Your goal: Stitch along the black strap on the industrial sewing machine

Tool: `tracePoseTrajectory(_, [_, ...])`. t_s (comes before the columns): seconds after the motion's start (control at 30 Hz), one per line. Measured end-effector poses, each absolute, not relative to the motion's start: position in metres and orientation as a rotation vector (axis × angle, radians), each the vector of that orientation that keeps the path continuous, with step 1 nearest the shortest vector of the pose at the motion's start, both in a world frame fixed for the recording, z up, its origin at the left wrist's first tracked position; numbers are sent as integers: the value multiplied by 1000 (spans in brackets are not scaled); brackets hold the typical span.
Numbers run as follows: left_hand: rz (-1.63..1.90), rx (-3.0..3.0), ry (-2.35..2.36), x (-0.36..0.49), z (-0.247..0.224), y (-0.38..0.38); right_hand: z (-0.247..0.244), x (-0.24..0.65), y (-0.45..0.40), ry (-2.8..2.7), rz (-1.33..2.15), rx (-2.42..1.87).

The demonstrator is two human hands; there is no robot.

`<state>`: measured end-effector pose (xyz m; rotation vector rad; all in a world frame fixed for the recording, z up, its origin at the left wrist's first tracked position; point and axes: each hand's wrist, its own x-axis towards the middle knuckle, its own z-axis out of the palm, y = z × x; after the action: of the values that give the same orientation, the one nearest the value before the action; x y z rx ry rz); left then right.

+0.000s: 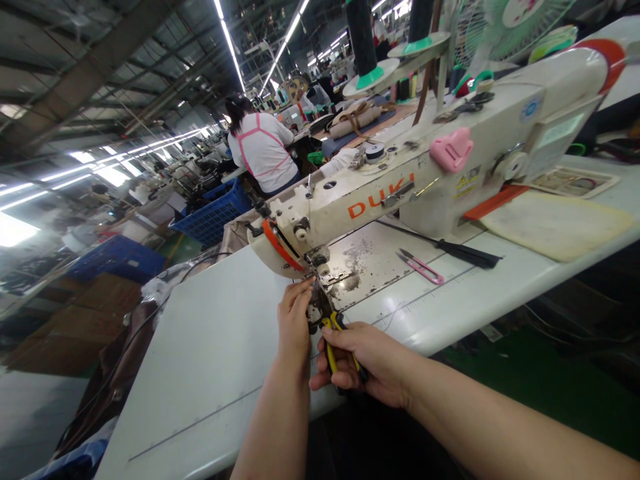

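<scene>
My right hand [350,360] is wrapped round yellow-and-black pliers [331,353], their jaws pointing up to the needle area of a white sewing machine [370,200]. My left hand [295,313] is beside the jaws, its fingers together and reaching under the machine's head at the needle plate; what its fingertips hold, if anything, is hidden. Pink-handled thread snips [425,268] lie on the machine bed to the right. Farther right lies a black-handled screwdriver [467,253].
The white table [215,333] reaches left and toward me. A yellowish cloth pad [560,227] lies at the right. Thread cones [363,40] and a fan stand behind. Blue baskets [213,213] and a seated person [263,147] are beyond the table.
</scene>
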<state>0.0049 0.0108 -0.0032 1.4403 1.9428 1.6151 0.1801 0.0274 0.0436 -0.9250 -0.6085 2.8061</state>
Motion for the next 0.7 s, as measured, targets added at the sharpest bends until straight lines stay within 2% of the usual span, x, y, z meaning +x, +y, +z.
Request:
tracePoseTrajectory(0.23, [1615,1404,1962,6,-3,12,45,178,27,-641,2777,-928])
tracePoseTrajectory(0.43, [1542,1315,2242,8,-6,13,45,176,25,-676,2711,-1001])
tracePoseTrajectory(0.7, [1346,1333,2155,8,-10,19,50,174,26,-731,2703,-1085])
